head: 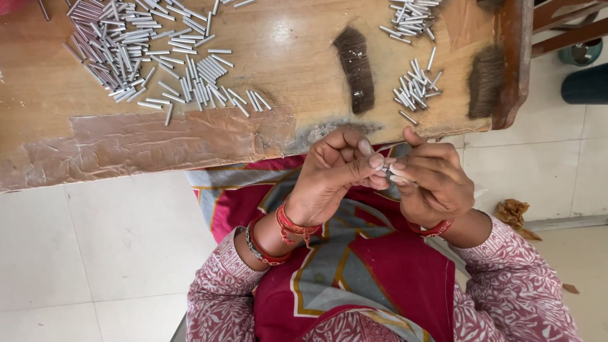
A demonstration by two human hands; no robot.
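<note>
Two hands meet just in front of the bench edge, above a lap covered in red, grey and gold patterned cloth (354, 278). Sleeves of pink floral print run up to the wrists, each ringed with red bangles. The left hand (332, 180) is curled, its thumb and forefinger pressed against the tips of the right hand (434, 180), and between those fingertips sits a small silvery metal piece (384, 169), pinched from both sides and mostly hidden by the fingers, so its exact shape cannot be told. Just beyond the hands lies the worn wooden bench (291, 57), with a patch of brown tape (158, 142) stuck along its near edge. A dark tuft of bristles (356, 66) lies on the wood beyond the left hand, and a second brownish tuft (486, 79) lies near the bench's right end. Between them rests a small cluster of short metal tubes (415, 88), with another little heap (411, 19) farther back. Far to the left spreads a large scatter of tubes (149, 50), some loose, some lined side by side. Pale floor tiles (101, 253) show below the bench.
</note>
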